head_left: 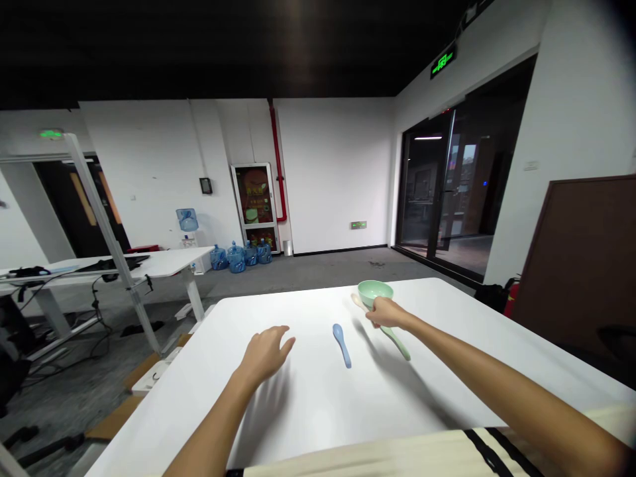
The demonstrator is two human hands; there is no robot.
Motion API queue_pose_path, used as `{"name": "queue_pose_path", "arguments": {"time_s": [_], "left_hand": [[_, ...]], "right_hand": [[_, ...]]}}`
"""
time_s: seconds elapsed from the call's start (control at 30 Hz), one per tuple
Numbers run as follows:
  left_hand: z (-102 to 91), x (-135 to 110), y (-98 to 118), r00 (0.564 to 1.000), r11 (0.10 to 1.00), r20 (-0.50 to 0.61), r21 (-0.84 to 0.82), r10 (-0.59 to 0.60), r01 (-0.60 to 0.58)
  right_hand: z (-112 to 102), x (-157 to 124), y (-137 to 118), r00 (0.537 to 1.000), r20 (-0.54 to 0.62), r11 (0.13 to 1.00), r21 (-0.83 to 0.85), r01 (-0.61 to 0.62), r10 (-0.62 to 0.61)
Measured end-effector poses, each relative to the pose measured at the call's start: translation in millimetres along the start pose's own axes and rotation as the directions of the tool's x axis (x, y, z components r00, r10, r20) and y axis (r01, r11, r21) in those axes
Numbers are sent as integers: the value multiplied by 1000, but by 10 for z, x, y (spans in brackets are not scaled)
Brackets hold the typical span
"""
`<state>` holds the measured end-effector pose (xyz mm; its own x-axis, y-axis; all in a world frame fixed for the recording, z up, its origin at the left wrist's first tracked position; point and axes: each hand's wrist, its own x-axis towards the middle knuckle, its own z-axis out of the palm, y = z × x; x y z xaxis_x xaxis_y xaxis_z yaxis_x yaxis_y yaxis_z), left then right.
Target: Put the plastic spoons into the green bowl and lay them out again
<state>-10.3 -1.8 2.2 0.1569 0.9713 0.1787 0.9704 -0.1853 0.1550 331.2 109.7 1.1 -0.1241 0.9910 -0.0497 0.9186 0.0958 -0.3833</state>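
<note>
My right hand (388,313) is closed on a cream spoon (358,302), whose bowl end points up and left, away from me. Just behind that hand a light green bowl (375,292) stands upright on the white table. Under and beside the hand lies a green spoon (399,346), its upper end hidden by my fingers. A blue spoon (341,344) rests on the table between my two hands, bowl end away from me. My left hand (267,352) hovers over the table left of the blue spoon, fingers and thumb apart, holding nothing.
The white table (308,397) spreads out before me, with its far edge behind the bowl. Another white desk (169,262) with cables stands to the left, near a metal post (106,225). Several blue water bottles (237,257) stand along the back wall. A brown board (581,258) rises at right.
</note>
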Motion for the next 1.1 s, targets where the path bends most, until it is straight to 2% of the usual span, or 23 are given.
{"name": "queue_pose_path", "arguments": {"time_s": [0.27, 0.5, 0.77, 1.1], "left_hand": [[-15, -14, -8, 1000, 1000, -6, -4, 0, 0], [16, -3, -26, 1000, 1000, -13, -3, 2, -2], [20, 11, -28, 1000, 1000, -13, 1, 6, -6], [8, 3, -16, 1000, 1000, -1, -15, -1, 1]], "right_hand": [[481, -14, -92, 989, 149, 997, 76, -15, 3], [728, -14, -57, 979, 199, 995, 86, -52, 34], [866, 64, 29, 972, 231, 996, 68, -59, 41], [850, 22, -8, 974, 227, 1000, 7, -26, 24]]}}
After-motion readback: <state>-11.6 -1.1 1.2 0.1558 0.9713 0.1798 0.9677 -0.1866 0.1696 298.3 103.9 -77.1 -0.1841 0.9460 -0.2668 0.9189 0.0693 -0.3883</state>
